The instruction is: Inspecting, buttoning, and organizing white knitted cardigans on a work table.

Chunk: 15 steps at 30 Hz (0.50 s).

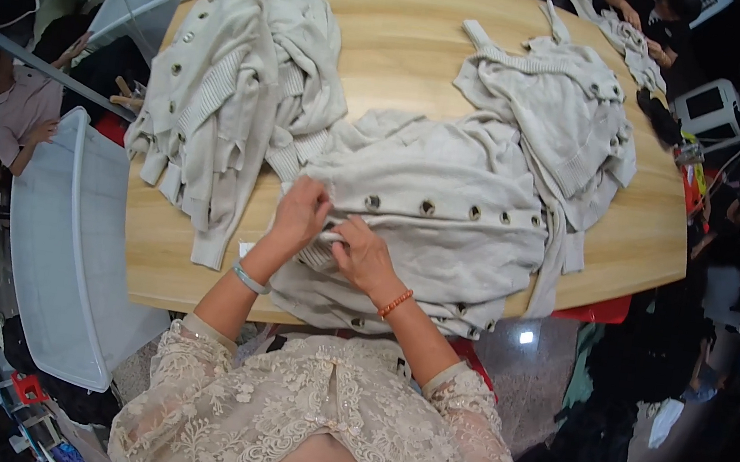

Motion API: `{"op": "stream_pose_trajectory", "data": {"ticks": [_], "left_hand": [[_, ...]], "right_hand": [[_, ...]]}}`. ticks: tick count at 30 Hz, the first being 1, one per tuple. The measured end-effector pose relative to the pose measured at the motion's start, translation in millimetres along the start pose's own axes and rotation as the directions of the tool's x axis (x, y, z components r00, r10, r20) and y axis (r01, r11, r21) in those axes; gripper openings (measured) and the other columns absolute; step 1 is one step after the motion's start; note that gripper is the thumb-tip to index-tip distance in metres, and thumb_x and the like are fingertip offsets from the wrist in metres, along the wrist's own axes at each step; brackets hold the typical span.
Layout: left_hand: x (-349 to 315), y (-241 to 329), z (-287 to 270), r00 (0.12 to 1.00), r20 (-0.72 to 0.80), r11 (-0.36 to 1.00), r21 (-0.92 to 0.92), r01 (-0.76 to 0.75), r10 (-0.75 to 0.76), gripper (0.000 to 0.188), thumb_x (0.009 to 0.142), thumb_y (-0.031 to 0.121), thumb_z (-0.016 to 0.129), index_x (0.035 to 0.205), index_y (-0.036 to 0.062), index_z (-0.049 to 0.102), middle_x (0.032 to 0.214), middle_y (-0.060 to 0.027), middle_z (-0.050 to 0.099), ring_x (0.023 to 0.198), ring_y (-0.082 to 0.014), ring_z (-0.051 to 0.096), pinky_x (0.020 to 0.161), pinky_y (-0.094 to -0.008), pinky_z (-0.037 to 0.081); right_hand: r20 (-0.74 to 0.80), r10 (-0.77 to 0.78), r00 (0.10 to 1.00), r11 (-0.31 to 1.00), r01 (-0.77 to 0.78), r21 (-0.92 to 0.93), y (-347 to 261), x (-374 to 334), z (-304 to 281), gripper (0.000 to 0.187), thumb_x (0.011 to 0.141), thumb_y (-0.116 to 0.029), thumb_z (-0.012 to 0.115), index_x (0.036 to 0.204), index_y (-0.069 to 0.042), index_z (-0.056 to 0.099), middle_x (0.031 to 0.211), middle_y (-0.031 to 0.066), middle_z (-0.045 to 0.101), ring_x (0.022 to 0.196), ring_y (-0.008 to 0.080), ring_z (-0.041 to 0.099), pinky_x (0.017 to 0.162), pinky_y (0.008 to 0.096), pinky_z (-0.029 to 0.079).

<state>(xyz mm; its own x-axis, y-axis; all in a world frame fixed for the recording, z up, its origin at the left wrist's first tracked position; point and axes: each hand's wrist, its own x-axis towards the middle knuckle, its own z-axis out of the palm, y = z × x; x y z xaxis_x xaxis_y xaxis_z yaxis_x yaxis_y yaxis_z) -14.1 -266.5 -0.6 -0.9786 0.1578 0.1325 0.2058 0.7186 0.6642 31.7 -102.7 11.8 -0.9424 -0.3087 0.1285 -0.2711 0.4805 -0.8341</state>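
A grey-beige cardigan (434, 239) lies across the near middle of the worktop (396, 66), its row of dark buttons (427, 209) running crosswise and its near edge reaching the rim. The person's left hand (300, 213) is at the cardigan's left end, the grip closed, fingertips pinching the cloth near the button band. The right hand (365, 257) is just beside it, nearer the person, its grip closed on a ribbed fold. A pale bangle (249, 280) circles the left wrist, an orange bracelet (396, 304) the right.

To the left, a heap of similar knits (218, 108) lies with sleeves pointing toward the near side; to the right, another knit (553, 115) touches the cardigan. A whitish tub (49, 254) stands beside the worktop's left end, where a co-worker's hand (45, 130) is at its rim.
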Motion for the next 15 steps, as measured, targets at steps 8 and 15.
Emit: {"op": "stream_pose_trajectory", "data": {"ticks": [8, 15], "left_hand": [[-2.3, -1.3, -7.3, 0.996, -0.006, 0.990, 0.117, -0.082, 0.083, 0.031, 0.070, 0.002, 0.067, 0.099, 0.0051, 0.055, 0.094, -0.0150, 0.052, 0.089, -0.0348, 0.053, 0.073, -0.0425, 0.045], [-6.0, -3.2, -5.7, 0.996, 0.034, 0.996, -0.018, -0.085, 0.086, 0.007, 0.075, 0.005, 0.068, 0.078, 0.0030, 0.062, 0.072, -0.0073, 0.059, 0.063, -0.0242, 0.059, 0.059, -0.0332, 0.047]], "right_hand": [[-0.017, -0.039, 0.999, 0.999, 0.039, -0.012, -7.1, 0.6, -1.2, 0.016, 0.077, -0.004, 0.058, 0.093, -0.005, 0.058, 0.087, 0.0133, 0.053, 0.077, 0.0354, 0.057, 0.066, 0.0423, 0.047], [-0.021, -0.039, 0.999, 0.997, 0.037, -0.074, -9.4, -2.1, 2.3, 0.018, 0.076, -0.005, 0.060, 0.093, -0.006, 0.056, 0.093, 0.0147, 0.054, 0.082, 0.0368, 0.059, 0.070, 0.0440, 0.049]]}}
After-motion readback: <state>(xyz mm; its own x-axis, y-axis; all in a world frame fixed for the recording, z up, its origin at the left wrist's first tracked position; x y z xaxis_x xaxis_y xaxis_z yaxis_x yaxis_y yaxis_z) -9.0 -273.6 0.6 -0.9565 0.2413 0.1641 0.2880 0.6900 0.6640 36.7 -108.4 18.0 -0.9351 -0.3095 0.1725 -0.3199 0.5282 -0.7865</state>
